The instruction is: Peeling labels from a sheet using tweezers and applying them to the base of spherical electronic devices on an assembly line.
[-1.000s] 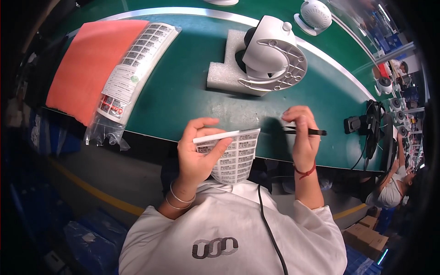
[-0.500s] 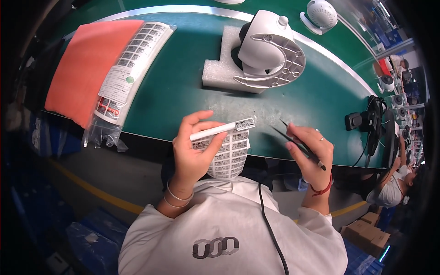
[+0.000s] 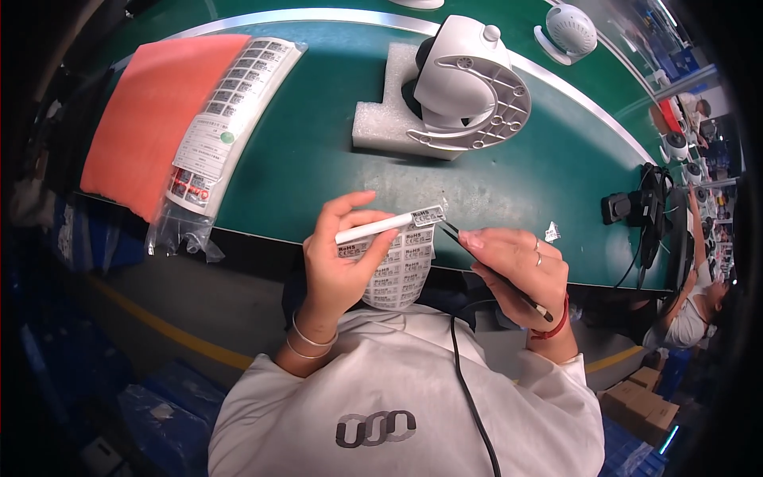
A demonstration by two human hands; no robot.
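Note:
My left hand (image 3: 343,242) is closed on a sheet of labels (image 3: 400,274), folded over at its top so that one silver-grey label (image 3: 427,215) sits at the right end of the fold. The rest of the sheet hangs down in rows of printed labels. In my right hand (image 3: 524,266) is a pair of dark tweezers (image 3: 497,273), held like a pen. Their tips are at the right edge of that end label; whether they grip it I cannot tell. Beyond my hands a white fan-like device (image 3: 469,87) lies on a white foam block (image 3: 380,123).
An orange foam sheet (image 3: 151,119) and a clear bag of label sheets (image 3: 226,119) lie at the left of the green table (image 3: 318,143). A black stand (image 3: 648,207) is at the right, near a small white scrap (image 3: 552,231). Another white device (image 3: 571,33) stands behind; a person (image 3: 695,314) sits at far right.
My right hand has moved the tweezers left, down to the end label. A small white scrap now shows to the right of that hand. The device at the back has shifted right.

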